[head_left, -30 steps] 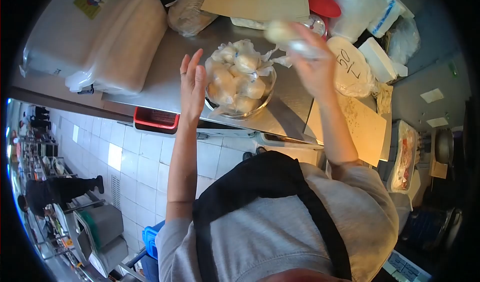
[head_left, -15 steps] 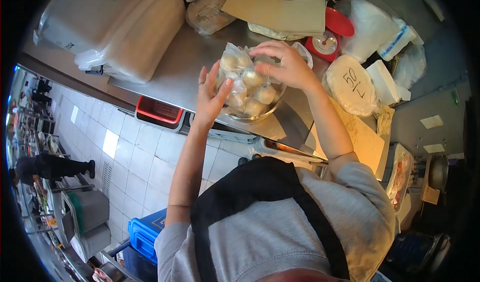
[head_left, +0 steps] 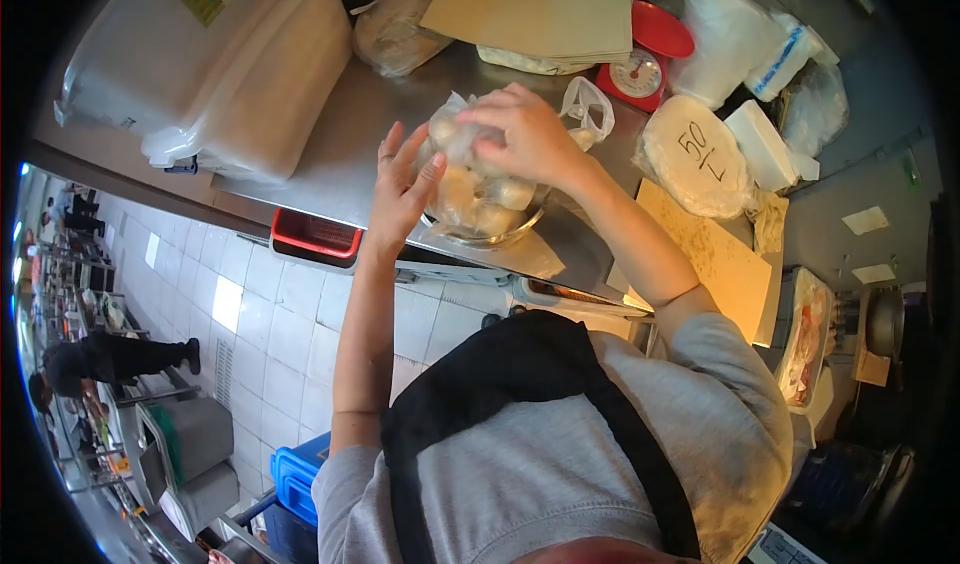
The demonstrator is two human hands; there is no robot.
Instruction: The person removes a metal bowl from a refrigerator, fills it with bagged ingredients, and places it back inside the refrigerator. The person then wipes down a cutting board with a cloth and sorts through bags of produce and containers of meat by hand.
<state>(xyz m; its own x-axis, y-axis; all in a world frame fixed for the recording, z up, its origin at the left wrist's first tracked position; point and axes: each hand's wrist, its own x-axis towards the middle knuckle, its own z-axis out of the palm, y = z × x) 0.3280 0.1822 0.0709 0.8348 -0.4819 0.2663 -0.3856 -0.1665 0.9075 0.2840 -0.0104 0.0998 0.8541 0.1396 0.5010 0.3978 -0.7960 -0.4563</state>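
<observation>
A clear round bowl (head_left: 497,241) stands on the steel counter, heaped with pale round balls (head_left: 512,194) wrapped in clear plastic. At the bowl's left side, my left hand (head_left: 402,189) is open, its fingers spread and thumb raised beside the wrapped balls. My right hand (head_left: 528,136) arches over the top of the heap from the right. Its fingers and thumb are apart, close to a wrapped ball (head_left: 445,129) at the upper left. Whether those fingertips touch the plastic is blurred. The palm hides part of the heap.
Behind the bowl lie brown paper sheets (head_left: 530,19) and a bagged item (head_left: 398,29). A red scale (head_left: 635,74) and a bagged round stack marked 50 (head_left: 695,154) sit right. Large plastic-covered containers (head_left: 250,94) stand left. A person (head_left: 120,354) is across the aisle.
My right hand has moved left and slightly down over the wrapped balls. My left hand remains spread beside the bowl. The whole view has shifted a little.
</observation>
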